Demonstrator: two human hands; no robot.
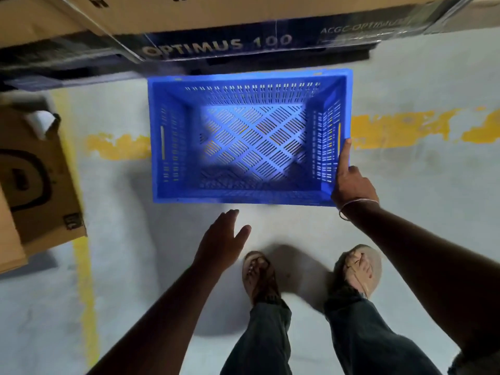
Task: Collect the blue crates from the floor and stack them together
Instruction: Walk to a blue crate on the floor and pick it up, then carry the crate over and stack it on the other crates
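Note:
A blue slotted plastic crate [250, 197] sits upright and empty on the grey floor straight ahead of my feet. My right hand [350, 182] is at its near right corner, the forefinger laid straight along the right rim; the other fingers are hidden behind the wall, so I cannot tell whether they curl round it. My left hand [223, 236] hovers just short of the crate's near wall, fingers straight and spread, touching nothing. No other blue crate is in view.
Large cardboard cartons on a dark pallet [216, 28] stand right behind the crate. A brown cardboard box [35, 180] sits on the floor at the left. Worn yellow floor lines [405, 125] run across under the crate. My sandalled feet [259, 274] stand close behind it.

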